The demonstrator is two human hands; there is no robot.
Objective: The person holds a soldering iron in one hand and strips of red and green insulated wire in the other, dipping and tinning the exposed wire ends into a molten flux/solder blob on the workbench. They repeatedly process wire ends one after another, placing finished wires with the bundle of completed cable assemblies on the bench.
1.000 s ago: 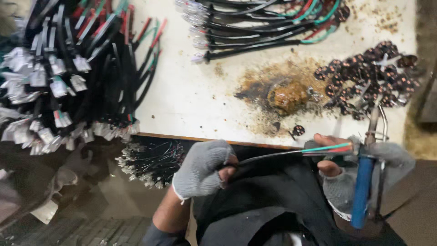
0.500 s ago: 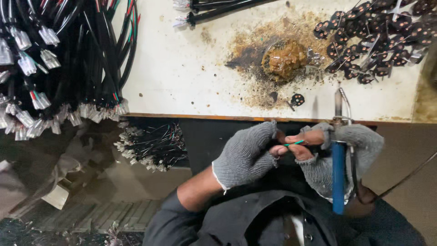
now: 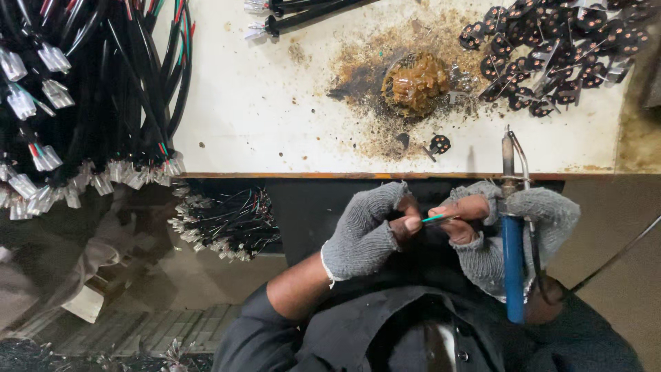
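1. While both hands are working just below the near edge of the white worktop [image 3: 275, 103], the left hand [image 3: 365, 231], in a grey fingerless glove, is pinching the end of a thin bundle of coloured wires [image 3: 435, 219] between thumb and forefinger.
2. The right hand [image 3: 506, 231], gloved the same way, is pinching the other side of those wires with its bare fingertips [image 3: 454, 210], while its remaining fingers are curling around a blue-handled soldering iron [image 3: 512, 258]; the iron's metal tip is pointing up over the near edge of the worktop.
3. How far the wires are running is hard to make out, since the dark clothing below is swallowing them.
4. A brown lump of flux or resin [image 3: 415, 83] is sitting in a stained patch toward the middle of the worktop.
5. A pile of small black round parts [image 3: 551, 48] is lying at the far right corner, partly cut off by the top edge.
6. One loose black part [image 3: 439, 145] is lying near the near edge.
7. Black cable harnesses with white connectors [image 3: 76, 103] are draping over the left edge, cut off at the frame's side.
8. Another bundle of wire ends [image 3: 224, 224] is hanging in shadow under the worktop, its detail unclear.
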